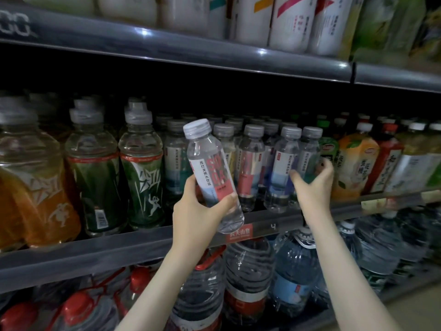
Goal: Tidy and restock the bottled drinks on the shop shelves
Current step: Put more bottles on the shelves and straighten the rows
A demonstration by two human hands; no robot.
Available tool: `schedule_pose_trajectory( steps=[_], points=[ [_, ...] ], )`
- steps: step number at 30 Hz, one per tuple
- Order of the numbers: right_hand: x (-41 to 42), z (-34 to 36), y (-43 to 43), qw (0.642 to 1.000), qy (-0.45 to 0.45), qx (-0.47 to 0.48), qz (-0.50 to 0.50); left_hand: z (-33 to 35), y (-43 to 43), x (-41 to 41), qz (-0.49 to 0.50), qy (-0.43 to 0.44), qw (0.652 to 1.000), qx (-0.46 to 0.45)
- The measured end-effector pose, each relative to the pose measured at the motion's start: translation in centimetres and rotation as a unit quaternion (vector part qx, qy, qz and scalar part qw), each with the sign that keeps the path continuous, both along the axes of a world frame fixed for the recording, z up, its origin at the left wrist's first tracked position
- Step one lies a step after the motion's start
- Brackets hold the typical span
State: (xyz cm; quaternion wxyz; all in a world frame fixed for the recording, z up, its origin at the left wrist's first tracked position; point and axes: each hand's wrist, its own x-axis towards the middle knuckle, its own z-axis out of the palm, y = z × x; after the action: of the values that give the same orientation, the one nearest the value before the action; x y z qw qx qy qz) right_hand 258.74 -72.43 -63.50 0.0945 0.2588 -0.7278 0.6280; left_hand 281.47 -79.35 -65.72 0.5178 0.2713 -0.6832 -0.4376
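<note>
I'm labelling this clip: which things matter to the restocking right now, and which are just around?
In use: left hand, soda bottle, right hand, soda row, middle shelf.
Just around: sports drinks, tea bottles, water jugs, top-shelf bottles.

Before you, item by item:
- Upper shelf (pixel 167 46): grey metal, glossy front edge, small glints of overhead light.
- Middle shelf (pixel 95 255): grey front rail bearing a red price label (pixel 238 234).
- Recess between them: dark, unlit.
- Floor (pixel 410 315): pale, lower right corner.
</note>
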Motion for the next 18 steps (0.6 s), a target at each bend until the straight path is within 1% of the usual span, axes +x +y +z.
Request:
schedule_pose_trajectory(
  steps=[4, 6, 8, 11, 13, 16, 18],
  points=[
    [-2.5, 0.1, 0.0, 0.999, -0.021, -0.004, 0.040, -0.1, 0.0, -0.8, -0.005, -0.007, 1.000, 0.007],
    [-3.7, 0.3, 0.1, 0.997, -0.022, 0.051, 0.056, -0.2, 0.0, -1.0, -0.003, -0.009, 1.000, 0.006],
    [-4.9, 0.3, 0.2, 0.992, 0.008, 0.107, 0.060, -0.2, 0.1, -1.0, 0.000, -0.011, 1.000, 0.003],
    [-5.6, 0.7, 0.1, 0.989, 0.029, 0.139, 0.033, 0.0, 0.0, -0.9, 0.012, -0.011, 1.000, -0.002],
    [-5.8, 0.8, 0.1, 0.987, 0.025, 0.156, 0.012, 0.2, 0.1, -0.9, 0.019, -0.012, 1.000, -0.006],
    [-5.3, 0.4, 0.7, 0.990, 0.036, 0.138, -0.014, 0.4, 0.4, -0.7, 0.023, -0.008, 1.000, -0.013],
    [-4.0, -0.2, 1.7, 0.994, 0.048, 0.079, -0.063, 0.5, 0.6, -0.3, 0.026, -0.007, 0.999, -0.025]
  ],
)
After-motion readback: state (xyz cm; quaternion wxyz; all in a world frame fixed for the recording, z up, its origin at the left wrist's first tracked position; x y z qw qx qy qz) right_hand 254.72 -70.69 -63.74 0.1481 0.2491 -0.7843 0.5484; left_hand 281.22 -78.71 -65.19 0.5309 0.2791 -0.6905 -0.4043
